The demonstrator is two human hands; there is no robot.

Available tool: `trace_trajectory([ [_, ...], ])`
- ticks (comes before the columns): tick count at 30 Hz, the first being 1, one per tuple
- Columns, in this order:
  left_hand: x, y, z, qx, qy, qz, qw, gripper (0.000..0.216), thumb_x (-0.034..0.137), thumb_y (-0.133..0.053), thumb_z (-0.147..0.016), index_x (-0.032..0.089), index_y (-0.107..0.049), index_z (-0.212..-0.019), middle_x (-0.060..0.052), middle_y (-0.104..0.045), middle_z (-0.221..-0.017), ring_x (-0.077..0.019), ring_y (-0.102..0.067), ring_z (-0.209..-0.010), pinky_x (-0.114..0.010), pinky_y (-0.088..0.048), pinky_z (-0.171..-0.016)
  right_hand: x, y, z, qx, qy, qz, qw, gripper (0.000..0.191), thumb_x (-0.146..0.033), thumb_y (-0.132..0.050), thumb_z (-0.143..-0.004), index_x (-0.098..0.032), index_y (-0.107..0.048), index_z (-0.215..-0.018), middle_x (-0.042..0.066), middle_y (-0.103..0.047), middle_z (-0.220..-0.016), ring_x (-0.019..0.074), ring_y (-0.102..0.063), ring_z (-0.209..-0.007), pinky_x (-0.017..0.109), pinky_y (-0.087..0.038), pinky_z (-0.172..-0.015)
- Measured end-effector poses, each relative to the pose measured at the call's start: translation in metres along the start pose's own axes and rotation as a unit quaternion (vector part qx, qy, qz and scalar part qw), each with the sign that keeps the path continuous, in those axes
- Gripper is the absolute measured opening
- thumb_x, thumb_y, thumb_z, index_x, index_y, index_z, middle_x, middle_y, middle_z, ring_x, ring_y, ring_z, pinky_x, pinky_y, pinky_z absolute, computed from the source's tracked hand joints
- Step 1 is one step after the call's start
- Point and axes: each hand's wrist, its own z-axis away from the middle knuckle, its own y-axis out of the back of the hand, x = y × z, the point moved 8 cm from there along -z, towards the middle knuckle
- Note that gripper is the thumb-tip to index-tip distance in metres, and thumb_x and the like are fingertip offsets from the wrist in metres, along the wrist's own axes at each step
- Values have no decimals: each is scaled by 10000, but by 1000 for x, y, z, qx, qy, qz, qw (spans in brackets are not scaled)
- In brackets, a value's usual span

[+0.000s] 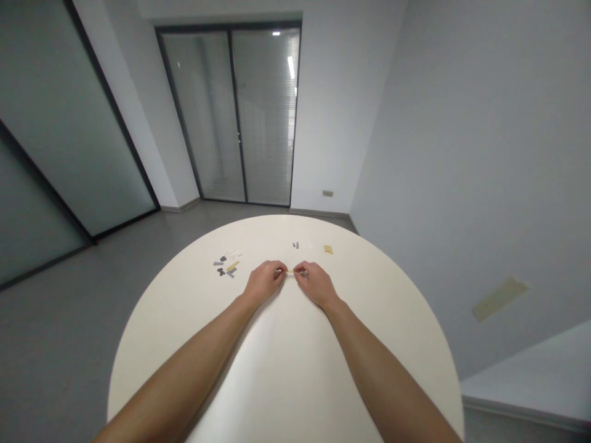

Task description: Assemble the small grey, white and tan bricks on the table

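My left hand (pixel 268 280) and my right hand (pixel 316 283) meet near the middle of the round white table (pixel 290 375). Between their fingertips stretches a small, thin yellowish strip (pixel 290 271), pinched at one end by each hand. Its exact kind is too small to make out. Left of my left hand lies a loose group of little pieces: a yellow strip (pixel 233 266), dark grey pieces (pixel 221 271), grey flat pieces (pixel 218 264) and whitish, clear-looking pieces (pixel 234 253).
Beyond my hands lie small grey pieces (pixel 296 245), with a yellow square piece (pixel 327 249) farther right. A framed glass door (pixel 263 117) stands behind the table. Strips of tape (pixel 500 299) stick to the right wall (pixel 462 154).
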Motion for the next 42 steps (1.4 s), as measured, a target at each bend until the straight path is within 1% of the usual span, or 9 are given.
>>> trace_trajectory([
  [5,-2,-1,0,-1,-1,-5,1000,182,238,-550,-901,256,-707,-992,-28,-734,-984,-205,-648,-929,-291,-469,-777,2,-1,0,-6,-10,7,1000,120,-246,-604,-909,-248,-692,-991,36,-712,-990,189,-642,-972,307,-464,-860],
  [14,-5,-4,-2,-6,12,-13,1000,193,246,-558,-896,250,-718,-1003,-40,-734,-972,-202,-649,-932,-285,-478,-782,1,-4,0,-14,10,9,1000,122,-212,-624,-889,-238,-720,-958,34,-733,-1007,203,-632,-1014,329,-472,-904],
  [23,-6,-4,-1,2,4,-9,1000,189,255,-553,-897,257,-715,-992,-34,-735,-966,-204,-649,-921,-287,-474,-769,2,-5,-1,-17,13,13,1000,130,-216,-618,-887,-258,-722,-953,22,-736,-982,201,-632,-992,321,-473,-877],
  [32,-6,-2,-1,11,8,1,1000,168,257,-565,-899,256,-710,-983,-28,-737,-974,-202,-655,-920,-288,-472,-781,0,-3,1,-19,2,11,1000,135,-224,-611,-892,-247,-691,-998,31,-725,-985,199,-643,-975,314,-465,-861],
  [36,-5,-1,-1,15,1,3,1000,153,256,-570,-901,259,-704,-976,-19,-737,-988,-204,-655,-928,-292,-470,-789,0,-3,1,-21,-1,13,1000,170,-225,-602,-896,-241,-697,-1036,37,-730,-1018,201,-640,-1003,314,-466,-887],
  [42,-4,-1,-2,25,-13,9,1000,159,247,-559,-912,243,-694,-998,-19,-735,-1031,-205,-645,-989,-301,-472,-847,1,-5,0,-25,6,23,999,226,-236,-584,-913,-219,-711,-1099,47,-731,-1086,199,-627,-1062,309,-454,-943],
])
